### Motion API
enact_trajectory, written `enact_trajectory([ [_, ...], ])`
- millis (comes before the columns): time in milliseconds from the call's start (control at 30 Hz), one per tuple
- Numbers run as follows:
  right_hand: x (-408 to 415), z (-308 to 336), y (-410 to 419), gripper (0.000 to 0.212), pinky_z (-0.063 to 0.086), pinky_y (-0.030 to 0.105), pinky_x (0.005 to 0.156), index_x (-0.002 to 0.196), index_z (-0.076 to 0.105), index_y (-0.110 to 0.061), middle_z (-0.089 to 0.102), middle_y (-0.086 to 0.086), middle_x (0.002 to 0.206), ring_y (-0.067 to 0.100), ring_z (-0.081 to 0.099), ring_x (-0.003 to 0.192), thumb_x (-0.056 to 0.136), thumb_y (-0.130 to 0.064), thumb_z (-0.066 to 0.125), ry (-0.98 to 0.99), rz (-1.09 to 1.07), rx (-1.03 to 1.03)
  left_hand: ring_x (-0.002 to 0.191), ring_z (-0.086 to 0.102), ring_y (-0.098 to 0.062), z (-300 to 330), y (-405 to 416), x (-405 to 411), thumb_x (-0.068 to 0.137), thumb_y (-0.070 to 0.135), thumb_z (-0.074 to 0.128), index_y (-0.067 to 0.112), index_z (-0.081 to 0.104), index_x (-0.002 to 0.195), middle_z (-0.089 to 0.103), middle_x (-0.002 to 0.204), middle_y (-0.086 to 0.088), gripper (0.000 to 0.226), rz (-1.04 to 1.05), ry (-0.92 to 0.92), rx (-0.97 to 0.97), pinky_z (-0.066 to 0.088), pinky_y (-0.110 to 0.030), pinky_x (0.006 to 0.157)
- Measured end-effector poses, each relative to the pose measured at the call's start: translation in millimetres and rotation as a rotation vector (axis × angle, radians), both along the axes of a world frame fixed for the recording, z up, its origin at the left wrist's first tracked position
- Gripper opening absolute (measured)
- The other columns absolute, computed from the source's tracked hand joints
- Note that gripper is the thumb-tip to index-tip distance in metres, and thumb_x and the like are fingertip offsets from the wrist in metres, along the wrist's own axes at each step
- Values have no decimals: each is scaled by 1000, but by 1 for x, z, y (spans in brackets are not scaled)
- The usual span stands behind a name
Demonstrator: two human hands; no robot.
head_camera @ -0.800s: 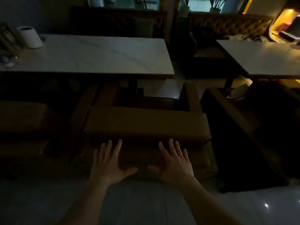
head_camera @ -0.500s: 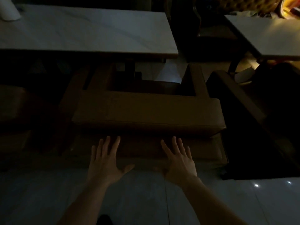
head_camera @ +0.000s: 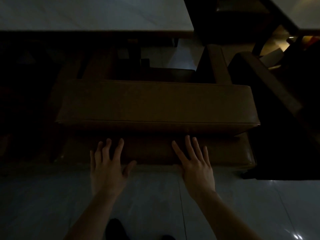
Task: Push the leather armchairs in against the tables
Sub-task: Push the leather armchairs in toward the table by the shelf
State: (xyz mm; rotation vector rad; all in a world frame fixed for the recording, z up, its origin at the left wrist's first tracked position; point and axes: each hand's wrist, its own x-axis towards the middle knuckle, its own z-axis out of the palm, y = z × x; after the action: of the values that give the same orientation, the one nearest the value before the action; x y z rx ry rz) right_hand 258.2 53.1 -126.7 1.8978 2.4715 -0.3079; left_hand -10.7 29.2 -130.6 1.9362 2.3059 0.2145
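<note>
Dim tiled floor point(head_camera: 52, 205); armchair point(head_camera: 155, 104) back under flat, spread left hand point(head_camera: 108, 168) and right hand point(head_camera: 197, 167).

The brown leather armchair point(head_camera: 155, 103) stands with its back toward the fingers point(head_camera: 119, 146); the fingertips lie flat on its lower back panel. Beyond it, far from the fingers, the pale marble table point(head_camera: 97, 13) overlaps its arms.

A boxy brown leather armchair point(head_camera: 155, 103) has a smooth, softly sheened hide with a stitched seam along its back edge. The pale stone-look tabletop point(head_camera: 90, 13) appears smooth and matt. The grey tiled floor point(head_camera: 259, 205) is glossy, showing small light reflections.
</note>
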Motion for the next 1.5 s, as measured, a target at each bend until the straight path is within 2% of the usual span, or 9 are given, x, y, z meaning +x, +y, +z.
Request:
enact_trajectory([
  [133,2,0,1,78,11,55,124,156,-3,-44,-6,5,168,29,-11,153,99,-43,51,26,-1,30,147,16,-36,-1,0,2,86,72,35,29,32,151,31,155,-14,78,15,32,-10,16,-57,118],
  [267,10,-3,5,80,5,52,124,154,-9,-47,-11,3,167,27,-16,152,100,-44,50,24,-2,22,147,14,-36,-2,2,11,89,70,39,29,32,151,30,156,-14,75,39,29,-31,18,-59,117],
  [467,37,-2,18,79,12,54,124,154,-9,-48,-10,1,167,27,-13,153,100,-44,49,8,-5,29,148,13,-36,-2,10,41,91,70,37,29,32,152,29,158,-12,73,55,12,-31,13,-57,119],
  [667,64,3,35,76,3,55,124,150,-17,-52,-18,-2,165,26,-20,151,102,-48,41,-14,-62,7,148,11,-36,0,22,74,88,68,44,29,31,152,28,159,-11,76,31,-46,-19,10,-57,120],
  [833,69,11,40,76,2,55,124,146,-25,-53,-25,-1,164,26,-25,150,103,-49,37,-49,-97,-52,149,2,-33,4,23,72,87,73,41,34,17,156,16,163,-7,83,-47,-64,-75,5,-54,121],
  [933,70,28,40,80,5,57,124,149,-22,-49,-22,2,165,28,-19,151,101,-50,42,-111,-102,-137,149,0,-31,14,21,63,82,80,33,39,10,155,11,164,-5,87,-97,-56,-119,9,-52,121],
  [1100,73,70,26,84,14,54,124,155,-10,-41,-10,9,167,33,-4,154,96,-58,48,-112,-222,-260,145,18,-26,52,31,81,76,87,20,37,13,155,24,158,0,93,-193,-40,-103,17,-48,120],
  [1267,86,125,10,90,21,50,123,156,-1,-43,-8,8,168,32,1,154,92,-48,61,-57,-319,-270,145,14,-22,101,46,109,82,81,37,39,17,153,20,160,6,85,-322,-166,-119,15,-44,120],
  [1500,143,188,-24,86,20,50,123,155,1,-46,-2,7,168,30,5,154,92,-36,59,-11,-493,-187,149,5,-19,163,62,181,85,80,34,41,10,154,12,163,9,83,-562,-214,-171,7,-41,122],
])
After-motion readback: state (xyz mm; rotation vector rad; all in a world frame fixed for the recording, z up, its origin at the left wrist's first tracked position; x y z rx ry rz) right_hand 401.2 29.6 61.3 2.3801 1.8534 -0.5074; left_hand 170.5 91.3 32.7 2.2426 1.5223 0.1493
